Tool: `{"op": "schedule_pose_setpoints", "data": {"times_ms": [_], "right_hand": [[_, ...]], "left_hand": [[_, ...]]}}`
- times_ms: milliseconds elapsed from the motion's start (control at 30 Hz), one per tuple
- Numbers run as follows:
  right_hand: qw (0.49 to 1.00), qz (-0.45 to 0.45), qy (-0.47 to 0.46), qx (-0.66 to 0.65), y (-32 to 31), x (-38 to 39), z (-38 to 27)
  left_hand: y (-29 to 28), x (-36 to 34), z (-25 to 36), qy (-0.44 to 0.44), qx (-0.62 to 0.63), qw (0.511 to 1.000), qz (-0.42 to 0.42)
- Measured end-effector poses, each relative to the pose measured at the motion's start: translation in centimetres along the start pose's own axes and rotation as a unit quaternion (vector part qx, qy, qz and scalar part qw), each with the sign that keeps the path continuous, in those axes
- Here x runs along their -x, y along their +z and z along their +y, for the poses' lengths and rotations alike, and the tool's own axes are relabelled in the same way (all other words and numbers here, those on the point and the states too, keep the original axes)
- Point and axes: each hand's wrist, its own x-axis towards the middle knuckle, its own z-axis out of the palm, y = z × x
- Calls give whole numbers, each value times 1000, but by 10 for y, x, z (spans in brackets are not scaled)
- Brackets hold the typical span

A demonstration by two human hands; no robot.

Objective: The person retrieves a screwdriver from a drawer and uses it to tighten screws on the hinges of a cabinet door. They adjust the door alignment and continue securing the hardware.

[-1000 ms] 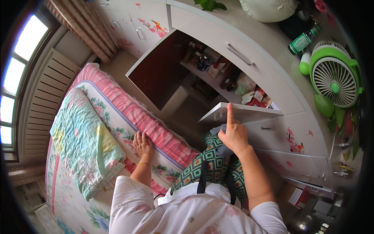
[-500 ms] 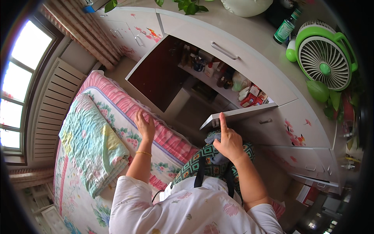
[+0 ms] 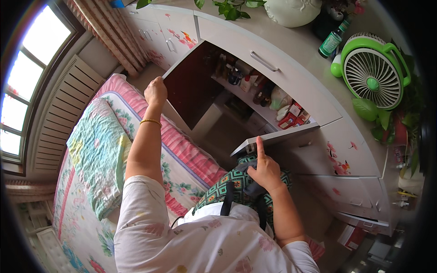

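A white floral cabinet stands with two doors swung out. My left hand (image 3: 155, 92), a gold bangle on its wrist, is closed at the outer edge of the left cabinet door (image 3: 191, 88), whose dark red inner face shows. My right hand (image 3: 266, 172) is by the free end of the right cabinet door (image 3: 277, 137). Its index finger is stretched out against that edge, with the thumb apart; the other fingers are partly hidden. Between the doors, a shelf (image 3: 246, 94) bears bottles, a plastic bag (image 3: 280, 98) and red boxes (image 3: 292, 115).
A bed with a pink frilled cover (image 3: 189, 148) and a folded quilt (image 3: 98, 154) lies at my left. On the curved countertop (image 3: 291, 50) stand a green fan (image 3: 373, 73), a green bottle (image 3: 331, 42), a white vase (image 3: 291, 11) and plants. A drawer handle (image 3: 264, 61) juts out above the opening.
My left hand has moved forward from above the bed to the left door's edge and closed there. My right hand stays at the right door. The view has shifted slightly.
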Motion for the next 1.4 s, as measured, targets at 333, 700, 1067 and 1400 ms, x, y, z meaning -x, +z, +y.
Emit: {"op": "schedule_pose_setpoints", "data": {"times_ms": [333,700,1067,1400], "right_hand": [[1000,12,-11,-4,2,-4,-4],[1000,13,-5,-3,4,-4,-4],[1000,13,10,3,5,-6,-1],[999,36,-8,33,9,-29,-1]], "left_hand": [[20,30,21,-22,356,925,-129],[59,70,86,81,471,869,-127],[31,73,74,63,544,820,-167],[24,75,64,34,565,807,-167]]}}
